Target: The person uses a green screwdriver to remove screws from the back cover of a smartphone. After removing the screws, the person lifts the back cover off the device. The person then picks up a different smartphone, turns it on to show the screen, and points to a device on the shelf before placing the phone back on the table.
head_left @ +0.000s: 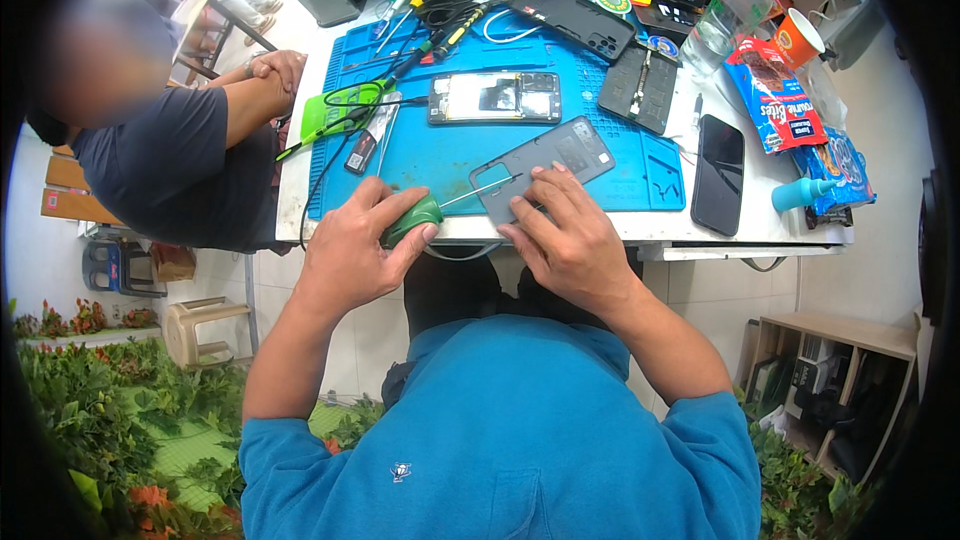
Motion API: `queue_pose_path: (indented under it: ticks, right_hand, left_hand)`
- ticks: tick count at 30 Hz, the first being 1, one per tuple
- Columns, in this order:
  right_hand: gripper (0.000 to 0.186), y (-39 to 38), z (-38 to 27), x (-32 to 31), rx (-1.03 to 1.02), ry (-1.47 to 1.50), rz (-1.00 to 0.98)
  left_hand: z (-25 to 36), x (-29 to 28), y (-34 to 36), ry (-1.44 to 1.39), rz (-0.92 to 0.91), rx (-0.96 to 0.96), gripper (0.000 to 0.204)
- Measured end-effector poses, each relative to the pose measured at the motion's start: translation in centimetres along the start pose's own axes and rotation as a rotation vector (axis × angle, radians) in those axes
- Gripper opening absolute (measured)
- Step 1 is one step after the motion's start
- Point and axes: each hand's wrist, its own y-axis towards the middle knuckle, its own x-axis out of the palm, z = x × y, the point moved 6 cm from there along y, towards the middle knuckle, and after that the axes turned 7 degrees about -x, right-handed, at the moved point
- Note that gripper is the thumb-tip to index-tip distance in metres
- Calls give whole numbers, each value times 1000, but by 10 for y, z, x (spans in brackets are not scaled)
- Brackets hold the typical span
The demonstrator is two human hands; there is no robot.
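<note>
My left hand [350, 240] is closed around the green handle of a screwdriver [410, 220]. Its thin metal shaft points right and reaches over a grey phone back cover [565, 155], which lies tilted at the front of the blue repair mat [390, 185]. With bent fingers my right hand [572, 235] grips the near edge of that cover, close to the screwdriver's tip. What the tip touches is too small to tell. Beyond the cover lies an opened phone [495, 98], its inside facing up.
A black phone [718, 175], a teal dropper bottle [800, 194], snack packets [772, 95] and a water bottle [728, 15] stand or lie at right. Dark phone parts [640, 88], cables and tools crowd the back. A seated person [165, 140] is at the left.
</note>
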Motion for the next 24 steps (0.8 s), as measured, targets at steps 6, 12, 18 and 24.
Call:
queue_pose_path:
  ticks: [6,12,18,24]
  right_hand:
    - [25,-1,1,-2,0,22,37]
    - [25,-3,1,0,0,21,43]
    - [25,-3,1,0,4,8,49]
    - [24,-2,2,-1,19,38,32]
  left_hand:
    - [5,-2,-4,18,-5,-4,41]
    - [4,-2,-7,5,21,0,41]
    - [-1,-2,-10,6,19,-3,41]
    - [-1,-4,-12,21,14,6,40]
